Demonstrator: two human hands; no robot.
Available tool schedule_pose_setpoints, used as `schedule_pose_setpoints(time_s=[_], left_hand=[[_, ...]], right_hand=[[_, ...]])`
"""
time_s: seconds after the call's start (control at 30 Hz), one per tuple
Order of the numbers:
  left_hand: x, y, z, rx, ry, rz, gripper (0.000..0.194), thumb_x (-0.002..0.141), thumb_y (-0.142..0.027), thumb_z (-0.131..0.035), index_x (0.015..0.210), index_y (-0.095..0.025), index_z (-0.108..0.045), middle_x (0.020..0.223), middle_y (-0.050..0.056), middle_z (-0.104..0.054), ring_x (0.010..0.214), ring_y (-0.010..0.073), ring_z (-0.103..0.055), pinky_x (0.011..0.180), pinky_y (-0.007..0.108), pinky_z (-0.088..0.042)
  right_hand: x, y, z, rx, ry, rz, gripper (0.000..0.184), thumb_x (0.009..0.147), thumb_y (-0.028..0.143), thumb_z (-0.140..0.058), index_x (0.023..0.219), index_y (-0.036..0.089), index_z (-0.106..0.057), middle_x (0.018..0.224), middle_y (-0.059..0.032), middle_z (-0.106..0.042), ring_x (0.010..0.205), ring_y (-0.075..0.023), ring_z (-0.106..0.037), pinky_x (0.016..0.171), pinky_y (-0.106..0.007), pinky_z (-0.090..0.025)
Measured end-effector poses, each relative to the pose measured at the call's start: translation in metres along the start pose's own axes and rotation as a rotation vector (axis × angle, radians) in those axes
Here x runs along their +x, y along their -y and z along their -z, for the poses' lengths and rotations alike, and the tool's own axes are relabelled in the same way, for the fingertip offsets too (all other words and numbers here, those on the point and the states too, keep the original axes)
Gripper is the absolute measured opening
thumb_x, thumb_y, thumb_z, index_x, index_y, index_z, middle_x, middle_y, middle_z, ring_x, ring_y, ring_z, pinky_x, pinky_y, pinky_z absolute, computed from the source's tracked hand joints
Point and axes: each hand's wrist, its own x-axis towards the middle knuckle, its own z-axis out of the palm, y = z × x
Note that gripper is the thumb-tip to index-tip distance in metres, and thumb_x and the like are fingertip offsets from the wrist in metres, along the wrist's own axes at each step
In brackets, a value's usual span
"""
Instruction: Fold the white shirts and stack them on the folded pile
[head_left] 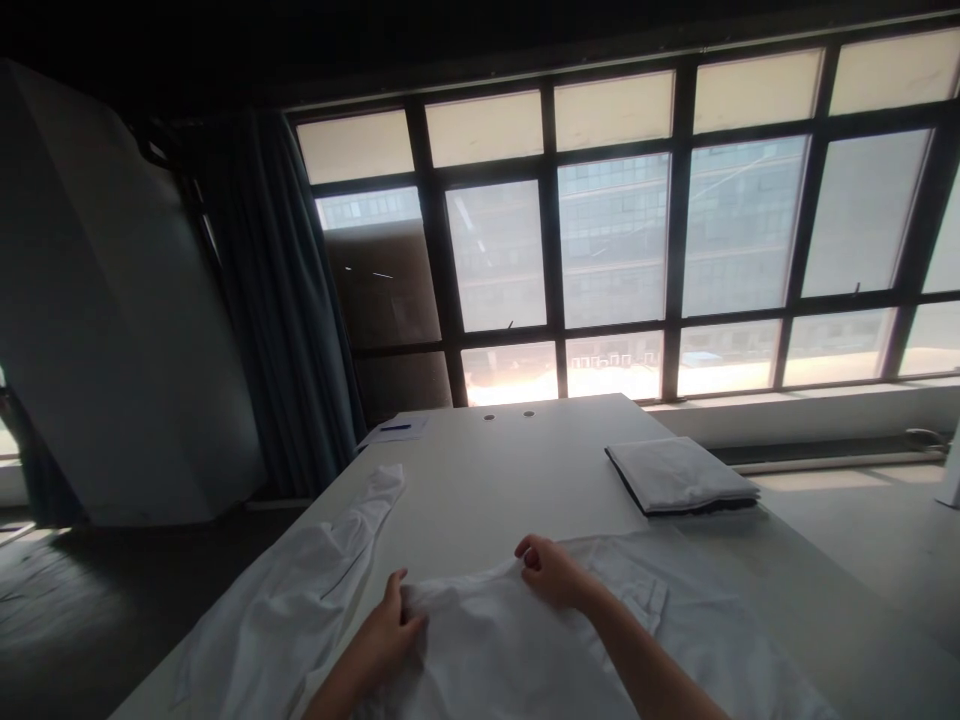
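A white shirt (pixel 487 650) lies spread on the near part of a long pale table (pixel 517 470). Its left sleeve (pixel 352 530) stretches away toward the table's left edge. My left hand (pixel 390 625) pinches the top edge of the shirt's cloth on the left. My right hand (pixel 551 570) is closed on the same edge a little further right and further away. Both hands hold the fabric close to the table top.
A folded stack of white and dark cloth (pixel 679 478) lies on the table's right side. A sheet of paper with a blue pen (pixel 394 430) rests at the far left corner. Large windows (pixel 615 250) and a dark curtain (pixel 285 320) stand behind the table.
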Motion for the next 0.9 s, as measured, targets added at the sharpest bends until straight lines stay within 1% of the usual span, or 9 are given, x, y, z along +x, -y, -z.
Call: schedule_pose_setpoints(time_s=[0.07,0.13,0.23,0.33,0.47,0.57,0.7,0.8,0.9], left_hand=[[0.003,0.003,-0.001,-0.085,-0.074,-0.037,0.080,0.074,-0.040,-0.064,0.144,-0.019,-0.033,0.115,0.009,-0.070,0.109,0.0253,-0.069,0.097,0.030,-0.048],[0.007,0.004,-0.002,-0.143,-0.126,-0.053,0.074,0.076,-0.046,-0.063,0.141,-0.019,-0.039,0.101,0.006,-0.071,0.099,0.0267,-0.070,0.088,0.032,-0.052],[0.014,0.003,-0.002,-0.241,-0.138,-0.046,0.068,0.076,-0.056,-0.061,0.130,-0.018,-0.049,0.077,0.000,-0.066,0.080,0.0261,-0.070,0.073,0.032,-0.053],[0.021,-0.001,0.005,-0.265,-0.152,-0.100,0.064,0.073,-0.062,-0.064,0.119,-0.018,-0.054,0.065,-0.005,-0.059,0.068,0.0234,-0.067,0.066,0.031,-0.050],[0.034,-0.008,0.017,-0.174,-0.182,-0.136,0.051,0.075,-0.066,-0.062,0.098,-0.021,-0.059,0.063,-0.003,-0.063,0.063,0.0221,-0.067,0.066,0.030,-0.049],[0.047,-0.010,0.020,-0.164,-0.193,-0.124,0.046,0.075,-0.066,-0.062,0.087,-0.022,-0.059,0.066,0.000,-0.068,0.065,0.0230,-0.069,0.066,0.031,-0.049],[0.066,-0.004,0.011,-0.175,-0.212,-0.085,0.040,0.073,-0.060,-0.065,0.082,-0.021,-0.060,0.066,0.002,-0.069,0.067,0.0238,-0.069,0.066,0.031,-0.049],[0.074,0.002,0.000,-0.199,-0.212,-0.046,0.040,0.072,-0.057,-0.067,0.084,-0.019,-0.061,0.068,0.004,-0.069,0.067,0.0236,-0.069,0.066,0.031,-0.050],[0.075,0.008,-0.009,-0.217,-0.214,-0.017,0.047,0.069,-0.060,-0.071,0.087,-0.018,-0.063,0.067,0.003,-0.069,0.066,0.0237,-0.069,0.064,0.032,-0.050]], right_hand=[[0.002,-0.001,-0.001,0.030,0.000,0.008,0.034,0.072,0.009,-0.059,0.104,0.017,-0.069,0.081,0.0003,-0.067,0.073,-0.0114,-0.057,0.067,-0.021,-0.041],[0.002,-0.001,-0.002,0.059,0.020,0.008,0.032,0.071,0.009,-0.059,0.099,0.016,-0.071,0.075,0.0013,-0.066,0.067,-0.0104,-0.055,0.063,-0.020,-0.040],[0.003,-0.001,-0.005,0.096,0.019,0.004,0.027,0.072,0.010,-0.058,0.093,0.015,-0.074,0.070,0.0009,-0.067,0.062,-0.0101,-0.055,0.059,-0.019,-0.038],[0.006,0.000,-0.008,0.128,-0.037,0.009,0.026,0.075,0.013,-0.055,0.091,0.015,-0.075,0.077,-0.0024,-0.072,0.069,-0.0129,-0.062,0.063,-0.021,-0.042],[0.019,-0.001,-0.011,0.138,-0.098,0.018,0.028,0.075,0.014,-0.052,0.090,0.015,-0.076,0.085,-0.0047,-0.075,0.080,-0.0162,-0.067,0.074,-0.024,-0.049],[0.034,-0.005,-0.012,0.108,-0.143,0.012,0.034,0.074,0.010,-0.048,0.095,0.013,-0.075,0.087,-0.0054,-0.075,0.081,-0.0162,-0.067,0.075,-0.024,-0.049],[0.045,-0.011,-0.017,0.025,-0.177,0.022,0.036,0.073,0.009,-0.050,0.099,0.013,-0.075,0.083,-0.0055,-0.073,0.078,-0.0161,-0.065,0.075,-0.025,-0.047],[0.040,-0.017,-0.021,-0.044,-0.194,0.069,0.038,0.073,0.010,-0.056,0.103,0.017,-0.076,0.087,-0.0046,-0.072,0.085,-0.0174,-0.064,0.084,-0.026,-0.046],[0.032,-0.022,-0.021,-0.087,-0.202,0.113,0.036,0.075,0.013,-0.057,0.103,0.020,-0.078,0.093,-0.0052,-0.072,0.092,-0.0181,-0.064,0.090,-0.027,-0.045]])
